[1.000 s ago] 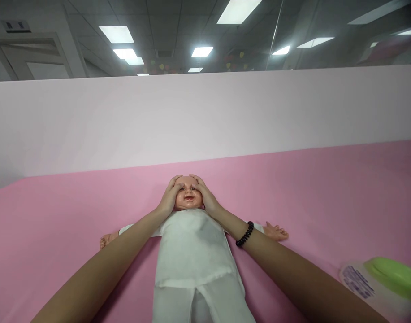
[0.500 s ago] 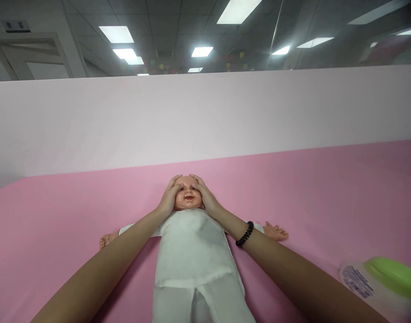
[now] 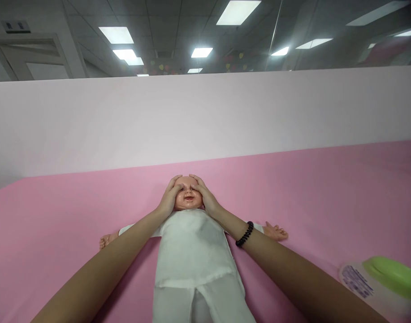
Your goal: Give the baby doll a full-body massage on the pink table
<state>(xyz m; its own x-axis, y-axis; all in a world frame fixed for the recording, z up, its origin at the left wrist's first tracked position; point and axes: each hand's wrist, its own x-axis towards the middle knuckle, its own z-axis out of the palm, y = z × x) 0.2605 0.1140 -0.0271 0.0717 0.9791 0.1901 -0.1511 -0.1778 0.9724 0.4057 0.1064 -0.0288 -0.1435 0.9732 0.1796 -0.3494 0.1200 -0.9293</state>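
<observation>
A baby doll [image 3: 189, 201] in white clothes lies on its back, arms stretched out to both sides. Cupped against one side of its head is my left hand [image 3: 169, 197], its thumb by the eye and its fingers curving up over the temple. On the other side my right hand [image 3: 206, 196] mirrors this grip, thumb near the other eye. Between them the doll's nose and smiling mouth show. A black coiled band [image 3: 245, 234] circles my right wrist. The backs of the fingers' contact points behind the head are hidden.
Under the doll spreads a pink mat [image 3: 309, 193], with a white padded wall [image 3: 205, 119] behind it. A white container with a green lid [image 3: 391, 276] stands at the lower right, beside my right forearm. Above the wall, glass [image 3: 171, 27] shows ceiling lights.
</observation>
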